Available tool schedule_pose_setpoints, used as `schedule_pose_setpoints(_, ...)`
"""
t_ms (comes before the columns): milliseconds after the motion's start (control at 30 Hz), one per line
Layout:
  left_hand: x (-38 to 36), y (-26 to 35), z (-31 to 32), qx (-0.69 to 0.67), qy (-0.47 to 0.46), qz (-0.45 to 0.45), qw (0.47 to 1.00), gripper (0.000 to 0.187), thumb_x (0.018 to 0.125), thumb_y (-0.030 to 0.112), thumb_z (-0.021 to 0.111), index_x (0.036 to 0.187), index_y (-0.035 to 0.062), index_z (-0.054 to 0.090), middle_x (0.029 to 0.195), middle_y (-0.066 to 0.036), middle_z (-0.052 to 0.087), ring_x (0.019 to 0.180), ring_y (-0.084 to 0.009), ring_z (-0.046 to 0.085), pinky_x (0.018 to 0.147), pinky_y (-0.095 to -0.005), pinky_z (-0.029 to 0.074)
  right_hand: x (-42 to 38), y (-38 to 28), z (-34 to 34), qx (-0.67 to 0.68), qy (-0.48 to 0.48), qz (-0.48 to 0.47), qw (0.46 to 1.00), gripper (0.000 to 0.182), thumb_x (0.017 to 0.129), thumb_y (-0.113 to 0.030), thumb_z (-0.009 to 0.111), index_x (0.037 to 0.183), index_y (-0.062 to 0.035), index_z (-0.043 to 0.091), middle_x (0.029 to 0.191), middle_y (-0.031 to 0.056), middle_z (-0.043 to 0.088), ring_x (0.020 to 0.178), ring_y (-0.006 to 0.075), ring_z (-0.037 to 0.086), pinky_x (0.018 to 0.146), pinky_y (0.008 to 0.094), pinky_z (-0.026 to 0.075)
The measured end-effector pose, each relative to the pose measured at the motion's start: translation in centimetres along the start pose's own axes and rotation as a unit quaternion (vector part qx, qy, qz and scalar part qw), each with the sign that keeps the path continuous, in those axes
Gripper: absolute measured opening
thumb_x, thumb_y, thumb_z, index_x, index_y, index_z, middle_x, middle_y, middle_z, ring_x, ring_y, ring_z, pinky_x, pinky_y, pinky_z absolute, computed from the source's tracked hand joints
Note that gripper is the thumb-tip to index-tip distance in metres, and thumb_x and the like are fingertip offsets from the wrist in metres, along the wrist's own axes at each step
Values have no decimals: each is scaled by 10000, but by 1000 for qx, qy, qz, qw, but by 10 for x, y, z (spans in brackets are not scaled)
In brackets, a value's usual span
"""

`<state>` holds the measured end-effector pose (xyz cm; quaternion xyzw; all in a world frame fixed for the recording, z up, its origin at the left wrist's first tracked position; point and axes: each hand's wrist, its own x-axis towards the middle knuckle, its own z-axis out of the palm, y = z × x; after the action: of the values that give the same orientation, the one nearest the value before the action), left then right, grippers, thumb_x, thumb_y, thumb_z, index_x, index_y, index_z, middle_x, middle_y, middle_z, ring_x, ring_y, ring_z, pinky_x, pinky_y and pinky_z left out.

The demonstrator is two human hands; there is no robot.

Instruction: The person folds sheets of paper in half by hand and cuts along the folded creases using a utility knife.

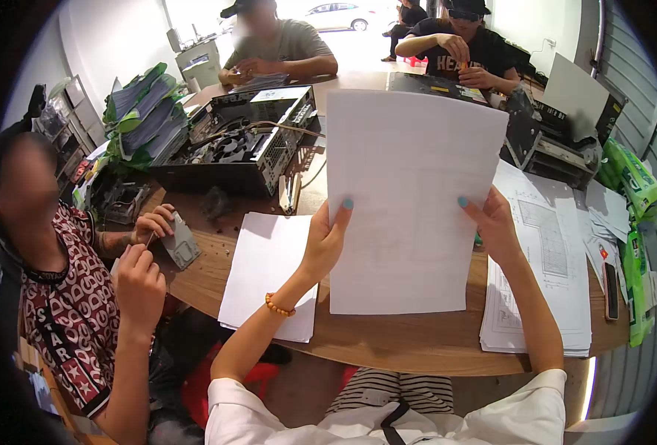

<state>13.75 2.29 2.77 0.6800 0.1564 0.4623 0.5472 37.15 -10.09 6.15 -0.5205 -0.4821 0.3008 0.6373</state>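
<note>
A blank-looking sheet of white paper (406,200) is held upright above the table's near edge. My left hand (326,241) grips its left side, thumb on the front face and fingers behind. At the right side my right hand (495,226) holds it the same way. Whether it is one sheet or a few cannot be made out. Left of it lies a stack of white paper (265,274), partly behind my left forearm. A stack of printed drawings (543,222) lies to the right, under my right forearm.
An opened computer case (232,141) stands beyond the left stack. At left, a person's hands (147,256) hold a metal plate (182,243). Two people sit across the wooden table (388,345). A phone (610,291) and green packages (632,185) are at right.
</note>
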Motion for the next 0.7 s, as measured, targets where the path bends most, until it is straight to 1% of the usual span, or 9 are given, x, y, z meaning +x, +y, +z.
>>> schedule_pose_setpoints(67,0,-1,-6,38,1,-15,999,342,951,246,431,1148,-28,490,934,-16,545,832,-60,455,742,-214,392,-2,-6,1,0,11,-4,1000,308,858,-65,569,1142,16,482,1020,89,595,922,129,571,808,276,482)
schedule_pose_setpoints(100,1,4,-6,41,2,-14,999,342,951,246,431,1148,-28,490,934,-16,545,832,-60,455,742,-214,392,-4,-11,2,-7,15,-47,999,305,854,-58,573,1136,16,484,1018,88,595,919,125,571,799,274,486)
schedule_pose_setpoints(200,1,26,1,90,52,162,981,337,949,200,419,1195,-30,436,969,-69,522,867,-104,465,781,-248,393,-9,-18,2,-17,21,-122,992,296,848,-39,576,1126,12,486,1016,85,597,916,122,572,787,274,492)
schedule_pose_setpoints(267,2,19,-2,85,54,178,979,359,948,193,409,1223,-37,389,1028,-89,497,916,-118,453,818,-259,375,-12,-18,1,-31,26,-166,985,277,848,-17,568,1113,2,489,1013,77,598,916,117,568,775,264,488)
schedule_pose_setpoints(400,0,6,-10,136,39,236,961,417,941,179,385,1271,-53,280,1169,-134,413,1044,-147,399,915,-289,314,-14,-6,0,-32,25,-170,985,267,852,-16,562,1109,-2,492,1005,72,598,909,108,564,766,251,480)
schedule_pose_setpoints(500,-3,3,-6,93,40,198,975,426,938,186,393,1263,-62,273,1084,-131,470,967,-143,443,865,-287,353,-13,-3,2,4,4,-162,987,281,848,-16,569,1116,-3,487,1000,66,595,908,99,556,763,242,473)
schedule_pose_setpoints(533,-6,6,-3,91,44,159,982,396,944,179,389,1241,-71,314,925,-104,526,854,-124,474,785,-279,392,-12,-3,4,-5,12,-169,986,272,847,-21,573,1107,-1,495,991,63,596,903,97,557,758,239,472)
schedule_pose_setpoints(567,-6,8,-4,91,45,159,982,396,944,179,389,1241,-71,314,925,-104,526,854,-124,474,785,-279,392,-11,-5,6,-15,20,-175,984,264,845,-26,577,1098,0,504,983,61,597,898,94,558,754,235,471)
schedule_pose_setpoints(700,-4,26,-9,198,43,68,977,292,956,160,393,1149,-44,475,762,-26,539,680,-62,435,602,-222,377,-11,-25,5,-92,59,-169,979,212,838,-35,590,1041,17,558,909,62,621,817,91,581,717,227,479)
